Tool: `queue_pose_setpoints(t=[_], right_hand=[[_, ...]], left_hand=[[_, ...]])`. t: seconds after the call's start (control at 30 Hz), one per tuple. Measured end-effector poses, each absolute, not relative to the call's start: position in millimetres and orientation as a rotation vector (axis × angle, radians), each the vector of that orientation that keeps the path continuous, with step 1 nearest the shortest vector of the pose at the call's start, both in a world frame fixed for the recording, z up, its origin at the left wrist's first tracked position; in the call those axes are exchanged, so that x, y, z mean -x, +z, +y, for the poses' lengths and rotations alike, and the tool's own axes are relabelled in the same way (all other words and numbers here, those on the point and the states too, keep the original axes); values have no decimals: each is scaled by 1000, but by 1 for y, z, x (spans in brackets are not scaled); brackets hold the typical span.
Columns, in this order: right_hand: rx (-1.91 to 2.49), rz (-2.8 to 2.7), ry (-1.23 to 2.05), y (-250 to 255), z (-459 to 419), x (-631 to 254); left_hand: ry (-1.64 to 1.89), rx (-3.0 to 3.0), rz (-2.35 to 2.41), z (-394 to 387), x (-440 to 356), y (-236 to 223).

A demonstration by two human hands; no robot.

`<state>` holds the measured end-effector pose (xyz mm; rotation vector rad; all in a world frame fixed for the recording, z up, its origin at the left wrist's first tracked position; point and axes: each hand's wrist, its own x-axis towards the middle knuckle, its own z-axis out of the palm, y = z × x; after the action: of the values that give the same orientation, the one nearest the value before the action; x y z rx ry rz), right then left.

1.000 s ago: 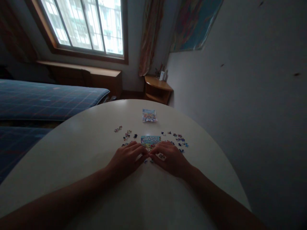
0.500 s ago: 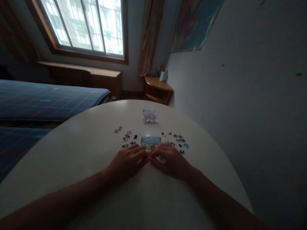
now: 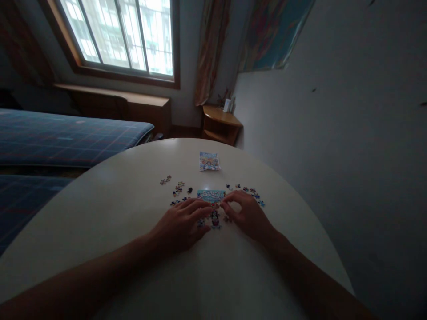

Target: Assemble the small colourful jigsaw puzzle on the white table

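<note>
A partly joined jigsaw puzzle (image 3: 211,195) lies on the white table, its blue top strip bearing white lettering. My left hand (image 3: 183,222) rests at its lower left with fingers stretched out, covering some loose pieces. At the puzzle's right edge, the thumb and index finger of my right hand (image 3: 245,213) are pinched together; whatever is between them is too small to make out. Below the puzzle, between my hands, lie dark joined pieces (image 3: 215,219). More loose puzzle pieces (image 3: 179,188) are scattered to the left, and others (image 3: 251,191) to the right.
A small picture packet (image 3: 209,161) lies farther back on the round white table (image 3: 133,178). Beyond the table's left edge is a bed with a blue plaid mattress (image 3: 66,138). A wooden corner cabinet (image 3: 220,115) stands behind, with a pale wall (image 3: 333,155) on the right.
My hands have moved apart from their meeting point below the puzzle. The right hand has shifted up and right to the puzzle's edge; the left fingers have straightened, exposing the dark joined pieces.
</note>
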<state>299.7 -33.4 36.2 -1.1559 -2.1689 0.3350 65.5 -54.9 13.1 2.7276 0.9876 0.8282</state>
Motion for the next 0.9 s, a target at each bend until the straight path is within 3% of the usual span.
queue_pose_setpoints(t=[0.5, 0.9], right_hand=[[1539, -2095, 347, 25, -29, -295], [1441, -2162, 329, 27, -28, -302]], left_hand=[[666, -2796, 881, -55, -65, 7], [636, -2803, 907, -55, -64, 7]])
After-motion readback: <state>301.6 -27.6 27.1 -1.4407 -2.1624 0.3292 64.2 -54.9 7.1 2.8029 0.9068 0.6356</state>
